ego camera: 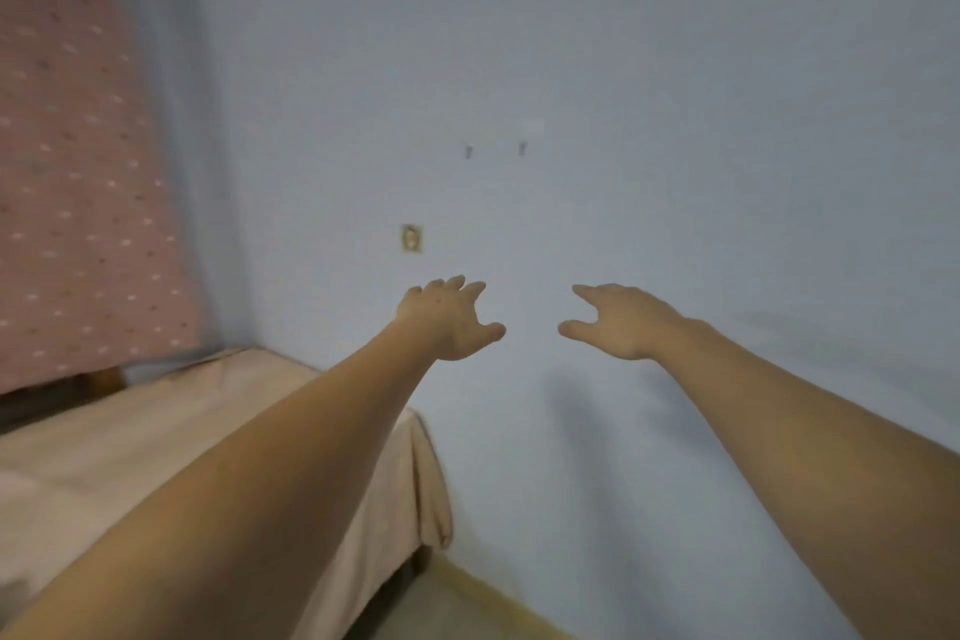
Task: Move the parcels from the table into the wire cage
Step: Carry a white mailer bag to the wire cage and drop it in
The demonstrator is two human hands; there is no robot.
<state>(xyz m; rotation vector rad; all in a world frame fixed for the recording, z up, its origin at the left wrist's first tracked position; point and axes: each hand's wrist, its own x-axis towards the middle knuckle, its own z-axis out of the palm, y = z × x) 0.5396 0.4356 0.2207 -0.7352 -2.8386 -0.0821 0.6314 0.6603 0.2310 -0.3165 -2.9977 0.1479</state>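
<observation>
A pink curtain (78,146) with small pale and dark dots hangs at the far left, blurred. Below it, a table (130,437) draped in a beige cloth fills the lower left; its cloth falls over the corner nearest the wall, and the part of its top that shows is bare fabric. No container shows in this view, so the parcels and the wire cage cannot be placed from here.

Above the table's right end, the left hand (447,320) reaches forward on a bare, outstretched forearm, back of the hand up, fingers spread and slightly bent, thumb pointing right. It grips nothing.

Behind both hands stands a pale blue wall (675,120). On it, above the left hand, sits a small yellowish wall socket (412,238), and higher up 2 small dark hooks (469,151) are fixed side by side.

The right hand (621,322) is held out at about the same height, near the left with a gap between them, fingers extended toward the left, thumb below them. It too holds nothing, its grasp wide.
</observation>
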